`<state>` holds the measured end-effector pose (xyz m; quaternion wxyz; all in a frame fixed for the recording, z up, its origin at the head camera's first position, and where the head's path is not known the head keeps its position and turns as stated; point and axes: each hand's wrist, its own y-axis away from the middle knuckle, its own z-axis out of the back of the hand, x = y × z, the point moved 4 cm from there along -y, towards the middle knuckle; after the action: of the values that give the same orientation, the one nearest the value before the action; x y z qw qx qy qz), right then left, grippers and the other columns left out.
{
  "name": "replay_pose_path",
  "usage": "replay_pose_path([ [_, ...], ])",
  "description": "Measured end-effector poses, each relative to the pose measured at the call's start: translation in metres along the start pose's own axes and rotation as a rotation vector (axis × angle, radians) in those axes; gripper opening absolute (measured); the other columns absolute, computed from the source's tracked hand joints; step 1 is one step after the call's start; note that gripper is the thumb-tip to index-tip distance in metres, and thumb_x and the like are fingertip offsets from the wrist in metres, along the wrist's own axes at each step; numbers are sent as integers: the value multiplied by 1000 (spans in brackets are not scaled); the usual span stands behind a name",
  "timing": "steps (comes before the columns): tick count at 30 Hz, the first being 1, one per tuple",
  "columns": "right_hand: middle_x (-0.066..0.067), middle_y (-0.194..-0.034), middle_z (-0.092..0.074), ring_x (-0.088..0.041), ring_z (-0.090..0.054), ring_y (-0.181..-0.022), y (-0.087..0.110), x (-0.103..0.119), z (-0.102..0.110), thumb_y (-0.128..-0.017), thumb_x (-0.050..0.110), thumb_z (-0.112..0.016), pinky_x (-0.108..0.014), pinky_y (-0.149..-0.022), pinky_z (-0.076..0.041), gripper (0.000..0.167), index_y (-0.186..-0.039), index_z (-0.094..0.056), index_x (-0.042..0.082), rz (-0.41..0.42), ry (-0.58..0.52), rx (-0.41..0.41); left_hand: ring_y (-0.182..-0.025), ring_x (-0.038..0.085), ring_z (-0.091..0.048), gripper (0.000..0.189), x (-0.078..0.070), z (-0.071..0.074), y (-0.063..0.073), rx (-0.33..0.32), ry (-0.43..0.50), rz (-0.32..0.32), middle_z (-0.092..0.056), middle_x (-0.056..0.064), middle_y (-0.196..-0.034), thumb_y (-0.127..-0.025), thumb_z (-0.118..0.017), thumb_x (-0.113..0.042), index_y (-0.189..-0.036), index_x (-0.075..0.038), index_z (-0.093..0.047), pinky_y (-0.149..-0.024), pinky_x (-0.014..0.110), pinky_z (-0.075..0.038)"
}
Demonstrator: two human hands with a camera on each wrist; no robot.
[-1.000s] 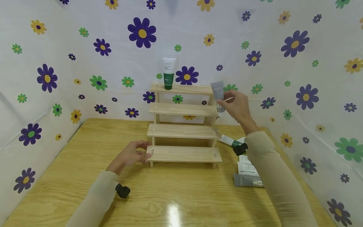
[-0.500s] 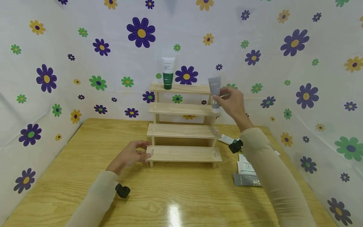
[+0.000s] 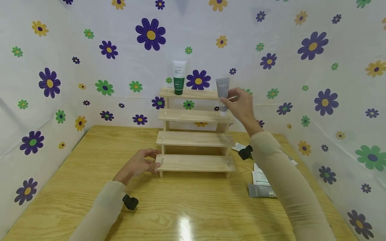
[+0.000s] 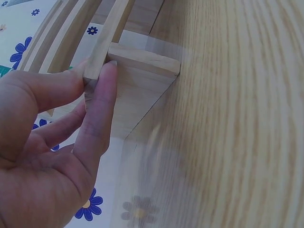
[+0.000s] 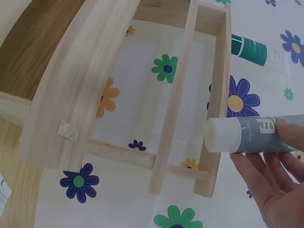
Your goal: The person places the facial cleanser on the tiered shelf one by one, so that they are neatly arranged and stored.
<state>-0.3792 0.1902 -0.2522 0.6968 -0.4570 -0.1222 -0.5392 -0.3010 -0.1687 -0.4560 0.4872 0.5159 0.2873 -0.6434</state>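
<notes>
Well, flowered cloth (image 3: pixel 120 72) backs the wooden table (image 3: pixel 144 207); left grip (image 3: pixel 139 164) pinches shelving (image 3: pixel 196 163), right grip (image 3: pixel 242 105) a grey tube (image 3: pixel 222 88).

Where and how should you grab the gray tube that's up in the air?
Probably by its middle, from the right, thumb in front and fingers behind, much like the right hand does. The gray tube is nearly upright, white cap down, so gripping above the cap should leave it free to set down.
</notes>
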Motion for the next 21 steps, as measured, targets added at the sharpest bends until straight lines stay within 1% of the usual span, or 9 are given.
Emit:
replay_pose_path([
  [4, -23, -119, -71, -38, -72, -105, -1, 5, -6, -96, 19, -74, -48, -92, -59, 36, -123, -65, -3, -3, 4, -8, -99, 22, -72, 56, 1, -1, -1, -5, -9, 1, -52, 27, -134, -96, -73, -7, -147, 0, -50, -82, 41, -64],
  [6, -22, -119, -71, -37, -72, -104, -2, 6, -8, -96, 19, -74, -47, -91, -60, 36, -123, -65, -3, -7, -8, -11, -99, 22, -72, 56, 1, -2, -1, -4, -16, -8, -52, 27, -134, -96, -73, -7, -147, 1, -50, -81, 41, -64],
  [10, -21, -120, -71, -36, -72, -104, -4, 10, -14, -96, 21, -75, -47, -92, -60, 38, -125, -65, -2, -16, -36, -14, -98, 22, -72, 55, 3, -4, -1, -5, -11, -1, -53, 26, -132, -95, -73, -6, -146, 0, -51, -81, 41, -64],
  [13, -21, -121, -71, -35, -72, -105, -6, 13, -17, -96, 21, -75, -47, -93, -59, 38, -125, -65, -1, -17, -53, -21, -97, 22, -72, 55, 4, -4, -1, -10, -13, 4, -53, 26, -132, -96, -72, -6, -146, -1, -51, -81, 41, -64],
  [15, -20, -121, -71, -35, -72, -105, -8, 16, -19, -96, 21, -74, -46, -93, -59, 38, -124, -65, -2, -13, -66, -28, -97, 22, -73, 55, 5, -3, 0, -11, -22, -5, -53, 26, -132, -96, -72, -6, -146, 0, -50, -81, 41, -64],
  [21, -19, -121, -71, -32, -73, -103, -17, 22, -26, -96, 19, -74, -42, -88, -61, 36, -124, -64, -2, -32, -120, -41, -98, 22, -73, 56, 5, -2, -1, -11, -36, -18, -52, 27, -133, -96, -72, -7, -147, 1, -50, -81, 40, -64],
])
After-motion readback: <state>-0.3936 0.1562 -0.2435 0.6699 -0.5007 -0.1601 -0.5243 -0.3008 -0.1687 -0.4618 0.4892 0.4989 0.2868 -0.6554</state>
